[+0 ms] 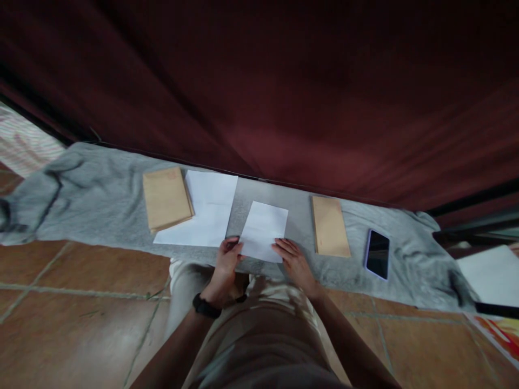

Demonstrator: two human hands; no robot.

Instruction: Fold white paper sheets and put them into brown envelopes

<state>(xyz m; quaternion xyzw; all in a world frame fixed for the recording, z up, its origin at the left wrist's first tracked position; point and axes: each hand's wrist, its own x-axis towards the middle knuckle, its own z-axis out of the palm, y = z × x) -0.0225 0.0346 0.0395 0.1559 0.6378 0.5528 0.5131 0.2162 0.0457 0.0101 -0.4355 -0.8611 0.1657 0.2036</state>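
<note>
A white sheet of paper (265,229), smaller than the sheets beside it and perhaps folded, lies in front of me on the grey cloth. My left hand (227,258), with a black band on its wrist, has its lower left edge between thumb and curled fingers. On the lower right part of the sheet rest the outstretched fingers of my right hand (294,260). Larger white paper (213,202) lies to the left, partly covered by a stack of brown envelopes (165,197). Right of my hands lies another brown envelope or small stack (330,226).
The grey cloth (101,200) covers a long, narrow surface over a tiled floor (101,324). A phone (378,254) with a purple edge lies to the right. Dark red fabric (284,97) rises along the far edge. A white flat item (492,275) is at the far right.
</note>
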